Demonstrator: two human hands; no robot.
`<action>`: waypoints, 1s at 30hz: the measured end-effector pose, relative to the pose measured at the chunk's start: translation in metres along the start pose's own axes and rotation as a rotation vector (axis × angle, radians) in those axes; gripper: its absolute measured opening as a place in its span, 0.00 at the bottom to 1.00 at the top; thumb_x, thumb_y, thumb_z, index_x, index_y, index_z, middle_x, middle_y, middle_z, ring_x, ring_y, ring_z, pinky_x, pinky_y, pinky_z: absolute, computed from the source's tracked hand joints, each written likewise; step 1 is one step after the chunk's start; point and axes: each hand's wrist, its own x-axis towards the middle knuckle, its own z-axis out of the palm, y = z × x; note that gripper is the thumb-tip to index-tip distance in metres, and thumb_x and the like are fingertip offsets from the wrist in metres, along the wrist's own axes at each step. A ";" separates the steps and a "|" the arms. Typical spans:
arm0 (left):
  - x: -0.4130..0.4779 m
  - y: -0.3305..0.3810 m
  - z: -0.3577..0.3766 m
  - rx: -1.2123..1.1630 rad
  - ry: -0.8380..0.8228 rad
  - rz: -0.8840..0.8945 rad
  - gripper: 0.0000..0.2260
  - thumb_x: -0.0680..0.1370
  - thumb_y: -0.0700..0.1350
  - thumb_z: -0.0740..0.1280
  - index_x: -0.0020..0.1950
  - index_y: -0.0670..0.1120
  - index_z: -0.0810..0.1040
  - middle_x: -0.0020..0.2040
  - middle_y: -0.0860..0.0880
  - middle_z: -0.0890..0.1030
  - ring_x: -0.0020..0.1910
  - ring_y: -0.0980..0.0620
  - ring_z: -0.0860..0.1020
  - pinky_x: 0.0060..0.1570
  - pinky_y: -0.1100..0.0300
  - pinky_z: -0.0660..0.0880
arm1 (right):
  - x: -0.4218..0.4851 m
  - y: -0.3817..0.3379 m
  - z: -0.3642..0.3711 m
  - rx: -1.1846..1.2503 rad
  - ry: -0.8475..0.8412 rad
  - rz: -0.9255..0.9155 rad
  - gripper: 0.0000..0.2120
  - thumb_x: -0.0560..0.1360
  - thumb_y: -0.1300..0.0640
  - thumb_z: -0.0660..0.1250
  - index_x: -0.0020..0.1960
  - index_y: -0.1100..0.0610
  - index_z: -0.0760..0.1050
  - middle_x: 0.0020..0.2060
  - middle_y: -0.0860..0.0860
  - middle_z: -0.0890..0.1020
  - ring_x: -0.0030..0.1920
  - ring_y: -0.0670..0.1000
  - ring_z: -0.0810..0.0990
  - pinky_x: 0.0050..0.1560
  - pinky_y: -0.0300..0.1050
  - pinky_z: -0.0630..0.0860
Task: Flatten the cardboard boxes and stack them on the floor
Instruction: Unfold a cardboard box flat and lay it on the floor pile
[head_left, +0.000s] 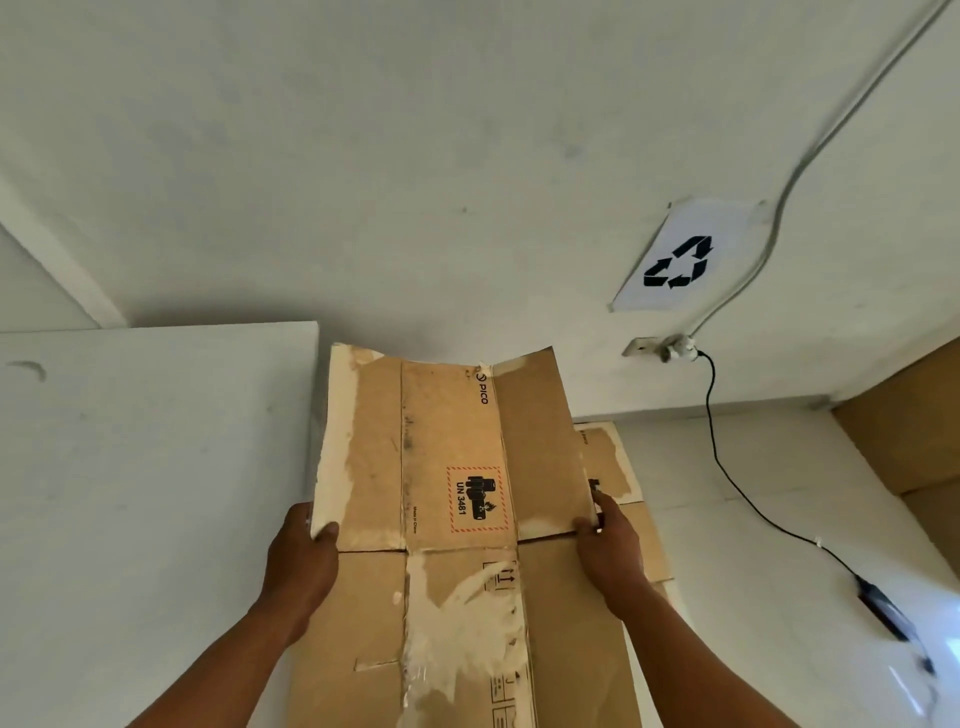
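Cardboard dominates the head view: the flattened PICO box (457, 467) runs from centre to six o'clock. Left hand (306, 551) pinches its left edge, right hand (605, 535) its right. Both flaps (540, 441) bow upward, so it could land askew on the floor box (618, 462) at three o'clock.

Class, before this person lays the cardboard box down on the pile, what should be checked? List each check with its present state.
Left hand grips the box's left edge: ok.
Right hand grips its right edge: ok.
Box fully flat: not ok, its far flaps bow.
Flat cardboard pile lies beyond the box: ok.
Black cable clear of the pile: ok, it runs off to the right.
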 end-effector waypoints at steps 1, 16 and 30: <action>0.004 0.012 0.035 0.014 -0.005 -0.006 0.15 0.83 0.42 0.61 0.70 0.44 0.69 0.65 0.42 0.76 0.54 0.45 0.75 0.52 0.53 0.72 | 0.028 0.014 -0.016 0.009 0.000 0.012 0.21 0.81 0.56 0.60 0.73 0.45 0.67 0.63 0.53 0.79 0.57 0.56 0.78 0.58 0.60 0.78; 0.057 0.018 0.473 0.047 -0.113 -0.290 0.11 0.81 0.39 0.63 0.63 0.46 0.75 0.53 0.50 0.78 0.49 0.49 0.76 0.45 0.59 0.70 | 0.353 0.253 -0.148 -0.128 -0.009 0.207 0.21 0.83 0.58 0.57 0.74 0.44 0.68 0.66 0.51 0.77 0.59 0.53 0.76 0.52 0.48 0.74; 0.214 -0.135 0.699 0.065 -0.255 -0.198 0.10 0.75 0.40 0.73 0.48 0.55 0.80 0.45 0.52 0.82 0.44 0.51 0.82 0.44 0.57 0.77 | 0.576 0.458 -0.052 -0.103 0.119 0.233 0.19 0.82 0.57 0.62 0.69 0.43 0.74 0.55 0.50 0.82 0.52 0.53 0.77 0.49 0.51 0.76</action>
